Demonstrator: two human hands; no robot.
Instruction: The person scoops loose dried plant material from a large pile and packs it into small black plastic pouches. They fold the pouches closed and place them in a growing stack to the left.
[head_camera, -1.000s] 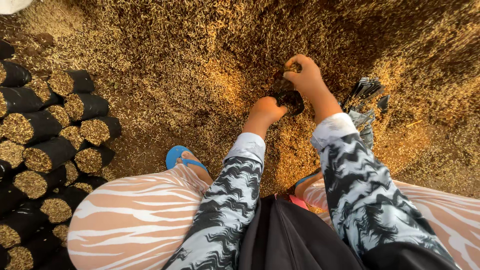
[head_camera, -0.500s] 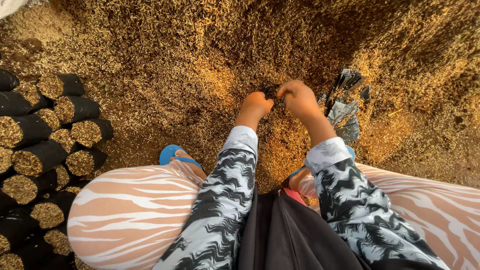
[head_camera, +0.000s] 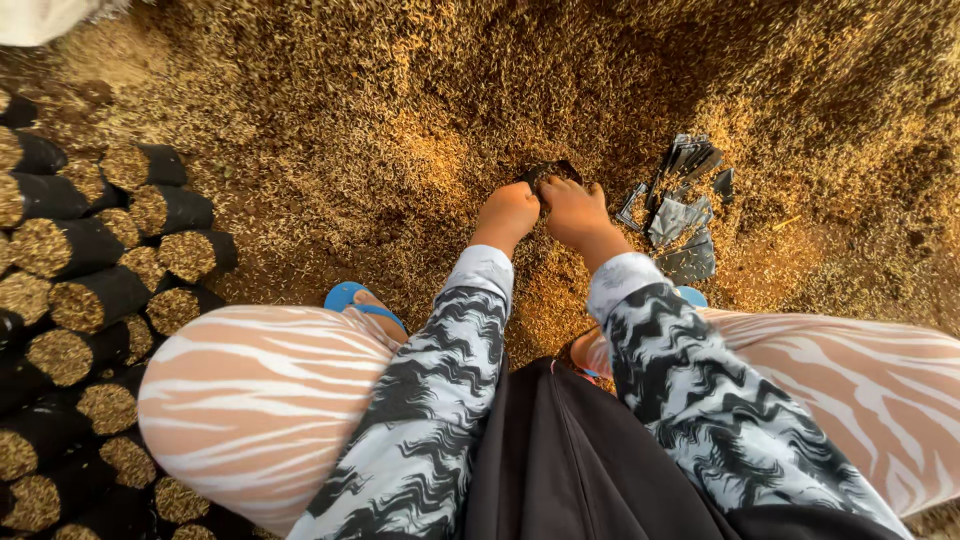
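1. The small black bag (head_camera: 548, 172) sits in the loose husk heap (head_camera: 420, 120), directly in front of the squatting person and at the far tips of both hands. Only its dark, crumpled mouth shows; the rest is sunk in husk or hidden behind the knuckles, so its long axis cannot be read for certain.
2. The left hand (head_camera: 507, 212) is curled into a loose fist at the near-left edge of the bag, fingers tucked under; it seems to pinch the bag's rim, though the grip itself is hidden.
3. The right hand (head_camera: 575, 208) lies just right of the left, the 2 touching or almost so, fingers bent down onto the bag's near-right edge. Both hands are equally close to the bag.
4. To the right of the bag, near but apart from it, lies a scatter of flat empty black bags (head_camera: 680, 205) on the husk.
5. Well to the left of the bag, rows of filled black bags (head_camera: 90, 290) lie stacked on their sides, husk-packed ends facing right.
6. Nearer the person than the bag are a blue sandal (head_camera: 350, 298) and the striped knees (head_camera: 260, 390). Nothing stands between the hands and the bag.
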